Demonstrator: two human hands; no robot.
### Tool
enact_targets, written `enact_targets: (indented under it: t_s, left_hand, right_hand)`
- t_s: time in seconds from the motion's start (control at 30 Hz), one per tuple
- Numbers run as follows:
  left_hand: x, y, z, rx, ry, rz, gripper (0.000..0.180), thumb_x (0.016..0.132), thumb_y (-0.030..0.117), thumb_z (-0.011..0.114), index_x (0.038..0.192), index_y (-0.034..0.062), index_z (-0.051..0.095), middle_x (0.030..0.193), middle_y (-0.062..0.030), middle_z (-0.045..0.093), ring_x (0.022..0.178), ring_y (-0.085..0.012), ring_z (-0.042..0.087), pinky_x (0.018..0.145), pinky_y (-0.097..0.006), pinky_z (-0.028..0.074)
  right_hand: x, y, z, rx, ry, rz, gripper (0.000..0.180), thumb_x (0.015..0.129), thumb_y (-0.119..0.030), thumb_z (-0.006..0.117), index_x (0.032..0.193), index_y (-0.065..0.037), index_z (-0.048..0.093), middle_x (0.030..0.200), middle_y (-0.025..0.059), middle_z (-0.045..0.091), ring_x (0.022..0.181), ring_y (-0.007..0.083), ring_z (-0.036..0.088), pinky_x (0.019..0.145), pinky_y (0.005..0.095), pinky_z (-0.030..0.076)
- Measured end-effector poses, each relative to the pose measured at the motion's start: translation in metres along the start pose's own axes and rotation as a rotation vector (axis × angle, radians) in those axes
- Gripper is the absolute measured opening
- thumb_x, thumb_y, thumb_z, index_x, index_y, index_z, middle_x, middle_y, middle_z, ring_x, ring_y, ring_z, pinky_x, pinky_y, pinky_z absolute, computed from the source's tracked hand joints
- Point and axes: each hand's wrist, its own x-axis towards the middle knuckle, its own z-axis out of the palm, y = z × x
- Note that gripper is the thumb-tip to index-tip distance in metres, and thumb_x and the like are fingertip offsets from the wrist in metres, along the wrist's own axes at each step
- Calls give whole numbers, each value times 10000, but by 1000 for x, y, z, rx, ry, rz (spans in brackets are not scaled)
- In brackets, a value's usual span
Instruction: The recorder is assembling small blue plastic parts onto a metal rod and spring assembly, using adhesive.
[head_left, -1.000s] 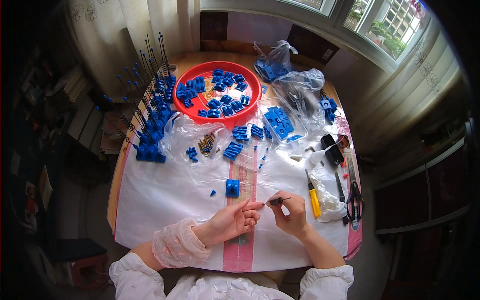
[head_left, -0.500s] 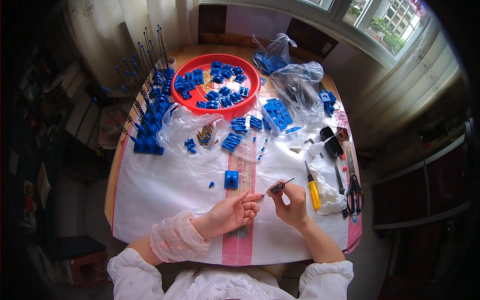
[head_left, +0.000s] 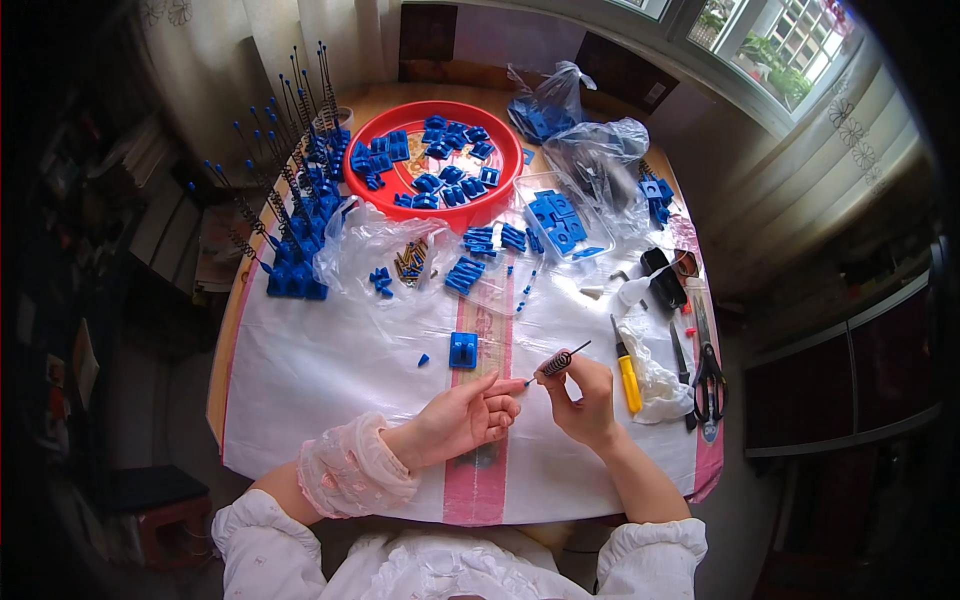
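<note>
The spring [head_left: 556, 364] is black, the square block [head_left: 463, 351] blue, the tray [head_left: 514, 160] red, the screwdriver handle [head_left: 629, 385] yellow, the tablecloth [head_left: 300, 370] white with pink stripes.

Main source: daylight through window [head_left: 770, 62], upper right; panes brightest area. White table sheet [head_left: 310, 375] well lit. Glare: highlights on clear plastic bag [head_left: 350, 250] and inside red basin [head_left: 358, 188]. Room sides dim; dark cabinet [head_left: 815, 395] low in detail. Black spring [head_left: 555, 364] in right hand [head_left: 584, 402]: coils resolved, tip soft. Fisheye distortion: edges bowed, corners vignetted to black.
</note>
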Motion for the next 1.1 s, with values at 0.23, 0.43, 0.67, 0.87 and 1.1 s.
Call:
enact_targets:
  t_s: [0.23, 0.43, 0.67, 0.87, 1.1]
  left_hand:
    - [-2, 1, 7, 10, 52, 4, 499, 1076, 390, 316, 1377, 17, 455, 929, -13, 605, 836, -79, 569, 791, -254, 473]
    - [-2, 2, 8, 8, 45, 5, 500, 1075, 390, 322, 1377, 13, 451, 928, -13, 599, 834, -81, 566, 796, -256, 471]
    - [-1, 0, 0, 2, -7, -2, 458, 1065, 404, 356, 1332, 57, 491, 976, -14, 612, 880, -100, 582, 817, -264, 480]
    - [-2, 2, 10, 22, 68, 4, 502, 1074, 397, 324, 1375, 16, 449, 926, -11, 595, 822, -78, 555, 791, -259, 462]
    - [0, 0, 2, 13, 12, 0, 470, 1069, 399, 342, 1345, 43, 475, 958, -12, 597, 856, -91, 564, 805, -258, 469]
  right_hand:
    - [0, 0, 0, 8, -5, 9, 81, 806, 69, 659, 803, -11, 654, 708, 84, 657, 618, 205, 650, 569, 290, 483]
    - [1, 5, 0, 0, 2, -59, 141, 773, 78, 700, 819, -1, 593, 687, 104, 614, 570, 242, 621, 517, 303, 489]
    - [2, 3, -1, 1, -4, -60, 145, 770, 85, 696, 831, -2, 598, 692, 102, 617, 577, 243, 624, 523, 304, 492]
    - [2, 1, -1, -11, -10, -58, 145, 766, 92, 692, 824, -3, 600, 695, 102, 618, 580, 242, 625, 526, 303, 493]
    - [1, 1, 0, 11, 1, -15, 101, 783, 80, 677, 808, -9, 638, 701, 86, 639, 598, 208, 632, 547, 290, 480]
